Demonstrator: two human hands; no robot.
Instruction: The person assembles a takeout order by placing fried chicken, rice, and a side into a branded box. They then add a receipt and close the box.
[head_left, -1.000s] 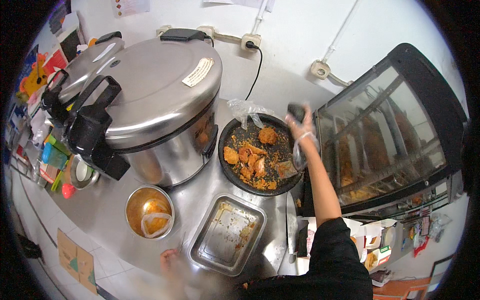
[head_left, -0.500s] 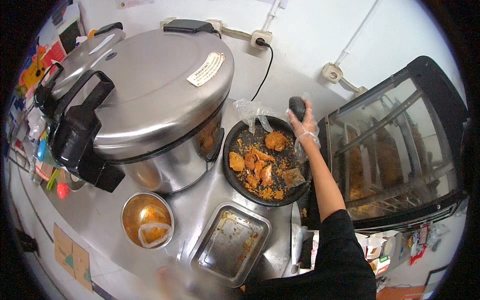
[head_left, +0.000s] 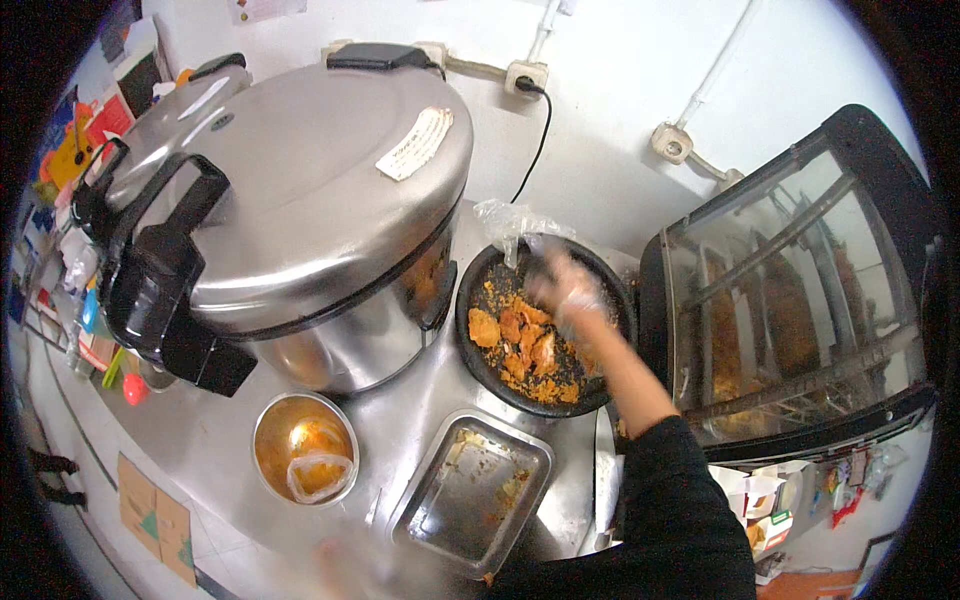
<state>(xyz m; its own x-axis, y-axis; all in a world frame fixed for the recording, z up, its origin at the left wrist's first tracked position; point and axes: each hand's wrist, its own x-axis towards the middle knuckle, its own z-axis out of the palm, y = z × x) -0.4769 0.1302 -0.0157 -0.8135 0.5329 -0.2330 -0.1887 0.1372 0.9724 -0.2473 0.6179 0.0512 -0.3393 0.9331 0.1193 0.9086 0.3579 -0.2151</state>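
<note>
My right hand (head_left: 568, 292), in a clear plastic glove, reaches over the black stone mortar (head_left: 502, 394) at the centre. Motion smears it, but its fingers are closed around a dark stone pestle (head_left: 538, 262), the same one that showed clearly half a second ago. Torn pieces of fried chicken (head_left: 525, 332) and golden crumbs lie in the mortar, left of the hand. A clear plastic bag (head_left: 512, 222) drapes over the mortar's far rim. At the lower edge my left hand (head_left: 340, 558) is only a blur near the metal tray; its fingers cannot be made out.
A large steel pressure-type pot (head_left: 330, 190) with black handles fills the left. Nearer stand a round metal bowl (head_left: 264, 432) with orange residue and clear plastic, and a greasy rectangular tray (head_left: 470, 495). On the right, a glass display cabinet (head_left: 790, 290) holds fried food. A cable (head_left: 535, 160) hangs behind.
My right hand has come down and left with the pestle, from above the mortar's far right rim to over its inside. It now hides the round fried piece. The view has shifted slightly.
</note>
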